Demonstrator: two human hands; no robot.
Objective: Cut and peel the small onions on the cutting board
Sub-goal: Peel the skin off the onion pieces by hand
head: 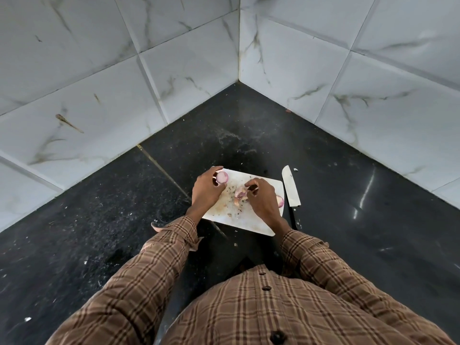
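Onion half (222,177) held cut-face up in left hand (207,190) fingers, upper left of cutting board (251,224). Right hand (261,199) pinching peel over skins (240,195). Knife (290,186) idle on table. Peeling step; next, strip remaining skin.

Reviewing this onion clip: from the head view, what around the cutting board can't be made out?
- Onion half at the board's right edge: mostly covered by the right hand.
- What the right hand's fingertips pinch above the peel scraps: too small to tell.
- Knife handle: dark against the black counter, partly behind the right wrist.
- Cutting board near-left corner: hidden by the left hand, which holds an onion half.
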